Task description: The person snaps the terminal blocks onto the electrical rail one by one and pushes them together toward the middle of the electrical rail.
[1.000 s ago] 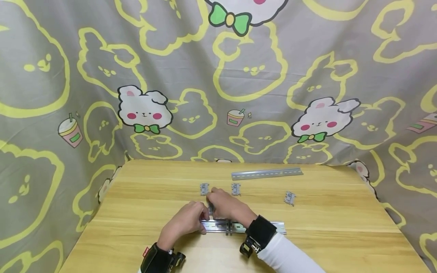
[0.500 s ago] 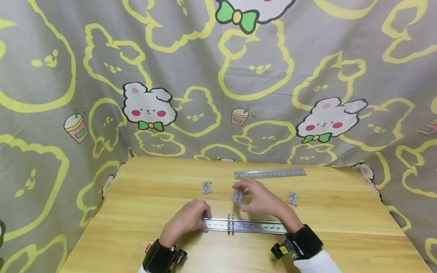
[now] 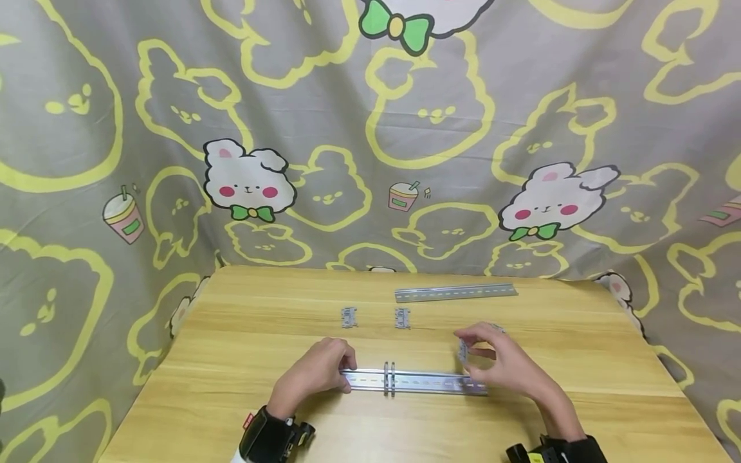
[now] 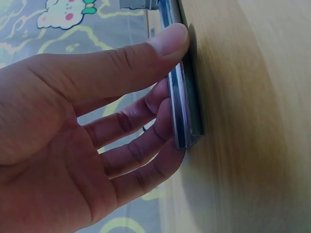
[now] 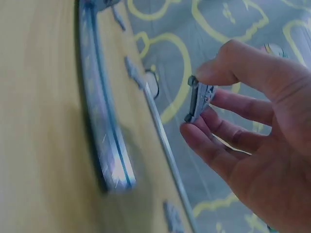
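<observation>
Above the rail's (image 3: 417, 382) right end, our right hand (image 3: 503, 366) had just brought a pinched clip (image 3: 462, 350); our left hand (image 3: 315, 376) gripped the other end.

Backdrop, table, spare parts.
Wooden table (image 3: 243, 411) against a grey cloth (image 3: 87, 161) printed with yellow bunny outlines. A second metal rail (image 3: 455, 292) lies at the far edge; two small metal clips (image 3: 348, 317) (image 3: 402, 317) sit apart, mid-table.

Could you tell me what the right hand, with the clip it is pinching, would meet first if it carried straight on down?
Probably the right end of the near rail: the right hand holds its clip just above it, though depth is unclear.
</observation>
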A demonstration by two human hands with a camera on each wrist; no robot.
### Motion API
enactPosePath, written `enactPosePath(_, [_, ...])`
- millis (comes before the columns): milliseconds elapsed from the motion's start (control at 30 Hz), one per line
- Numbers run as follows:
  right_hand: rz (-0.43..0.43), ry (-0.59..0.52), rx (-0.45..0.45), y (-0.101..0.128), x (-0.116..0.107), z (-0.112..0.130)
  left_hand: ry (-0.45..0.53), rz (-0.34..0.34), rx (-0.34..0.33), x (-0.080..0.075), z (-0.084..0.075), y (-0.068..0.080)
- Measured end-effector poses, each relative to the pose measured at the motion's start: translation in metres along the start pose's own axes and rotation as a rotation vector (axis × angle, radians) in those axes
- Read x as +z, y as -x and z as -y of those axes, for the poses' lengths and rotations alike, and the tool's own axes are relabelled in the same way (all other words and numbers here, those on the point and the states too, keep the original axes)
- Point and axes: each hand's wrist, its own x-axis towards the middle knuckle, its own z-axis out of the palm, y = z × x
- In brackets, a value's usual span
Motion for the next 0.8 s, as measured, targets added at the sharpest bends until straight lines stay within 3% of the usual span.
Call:
enactPosePath(233, [0.024,-0.002,0.004,0.023,0.0,-0.019,-0.017,0.003,0.003,0.001,0.0,-0.002])
enactPosePath(533, [0.059,0.077,0.051,0.03,-0.004,-0.026,-0.017,0.003,0.01,0.002,0.0,-0.001])
enactPosePath(800, [0.148,-0.034,0.109,0.038,-0.019,-0.023,-0.024,-0.002,0.002,0.001,0.001,-0.002])
